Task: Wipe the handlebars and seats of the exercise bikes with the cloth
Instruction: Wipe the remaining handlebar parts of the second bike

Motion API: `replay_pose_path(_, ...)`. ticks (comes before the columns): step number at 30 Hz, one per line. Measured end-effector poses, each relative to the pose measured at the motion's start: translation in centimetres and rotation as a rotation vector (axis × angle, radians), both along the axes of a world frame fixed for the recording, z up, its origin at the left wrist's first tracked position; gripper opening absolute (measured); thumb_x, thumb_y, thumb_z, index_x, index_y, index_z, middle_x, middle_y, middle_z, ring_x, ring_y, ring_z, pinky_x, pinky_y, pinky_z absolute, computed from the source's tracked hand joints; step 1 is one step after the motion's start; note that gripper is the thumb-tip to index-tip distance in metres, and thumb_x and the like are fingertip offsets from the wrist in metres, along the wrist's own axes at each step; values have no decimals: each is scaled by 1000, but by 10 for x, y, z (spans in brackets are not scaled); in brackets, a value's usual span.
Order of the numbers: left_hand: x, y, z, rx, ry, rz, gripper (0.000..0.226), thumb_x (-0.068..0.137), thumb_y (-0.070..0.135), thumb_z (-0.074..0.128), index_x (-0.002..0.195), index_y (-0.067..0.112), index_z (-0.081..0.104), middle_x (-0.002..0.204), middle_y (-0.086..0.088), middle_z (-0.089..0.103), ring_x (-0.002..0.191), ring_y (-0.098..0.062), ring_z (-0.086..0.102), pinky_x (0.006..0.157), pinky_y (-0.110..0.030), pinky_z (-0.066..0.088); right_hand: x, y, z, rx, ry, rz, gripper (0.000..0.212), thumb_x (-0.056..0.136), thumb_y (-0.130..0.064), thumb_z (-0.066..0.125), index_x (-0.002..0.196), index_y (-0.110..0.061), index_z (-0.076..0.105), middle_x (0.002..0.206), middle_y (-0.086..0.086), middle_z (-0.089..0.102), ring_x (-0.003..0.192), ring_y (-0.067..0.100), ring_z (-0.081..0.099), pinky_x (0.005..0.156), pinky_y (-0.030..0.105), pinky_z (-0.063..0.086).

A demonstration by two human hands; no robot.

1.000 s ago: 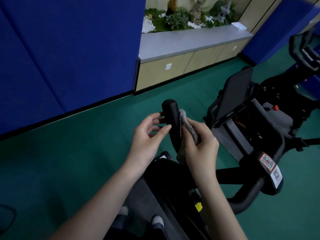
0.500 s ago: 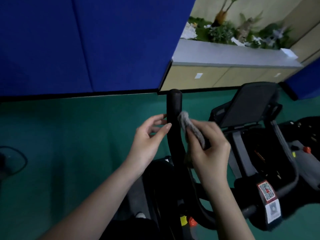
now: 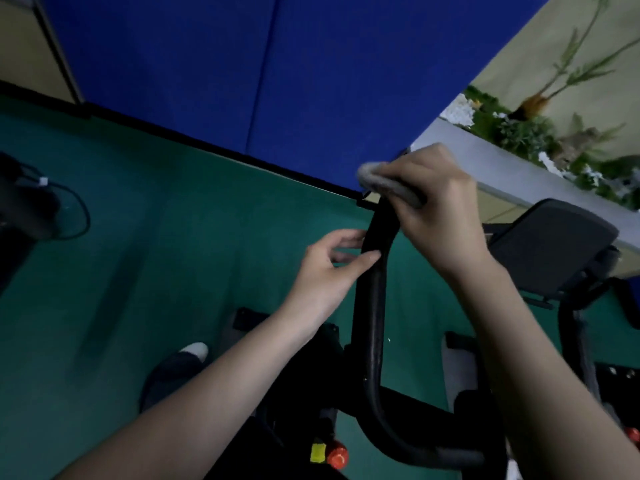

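A black handlebar (image 3: 372, 306) of the exercise bike rises up the middle of the view. My right hand (image 3: 433, 199) grips a grey cloth (image 3: 384, 181) and holds it over the bar's top end, which it hides. My left hand (image 3: 329, 271) touches the bar lower down, its thumb and fingertips on the left side. The bar curves at the bottom into the black frame (image 3: 426, 445).
A black tablet holder (image 3: 550, 251) stands to the right. Blue wall pads (image 3: 242, 71) and a grey ledge with plants (image 3: 540, 140) lie behind. Green floor (image 3: 156, 271) spreads to the left, with a cable (image 3: 76, 216) at the far left. A red knob (image 3: 337, 455) sits low on the frame.
My right hand has moved up the handlebar with the cloth and now covers its top end. The left hand stays on the bar. The camera has tilted and swung left.
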State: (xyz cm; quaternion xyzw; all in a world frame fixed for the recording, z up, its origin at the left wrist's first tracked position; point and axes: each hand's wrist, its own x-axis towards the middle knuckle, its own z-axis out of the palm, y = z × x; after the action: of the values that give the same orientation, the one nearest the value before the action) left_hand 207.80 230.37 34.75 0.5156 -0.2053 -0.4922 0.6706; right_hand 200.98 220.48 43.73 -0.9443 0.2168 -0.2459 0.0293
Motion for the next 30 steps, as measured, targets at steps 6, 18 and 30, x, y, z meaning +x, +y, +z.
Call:
replay_pose_path(6,-10,-3,-6,31,119,57,22,79,-1,72,95,12,65,87,2,63,63,5,55,63,-4,43,-3,-14,2,-115,312,248,11,90,-10,66,96,-9,75,90,2,72,82,34,57,71,47,41)
replay_pose_path(18,-9,-8,-18,70,222,46,29,75,9,79,101,17,68,103,-2,66,77,-2,59,69,-4,45,59,-30,37,74,976,249,14,80,-5,68,88,-14,76,85,-3,71,73,3,62,66,19,46)
replay_pose_path(30,-9,-12,-27,81,268,15,41,71,17,82,109,16,69,111,-3,66,101,-14,63,94,-24,46,104,-57,46,240,1348,71,6,85,-18,70,80,-21,73,43,0,59,33,7,51,38,22,46)
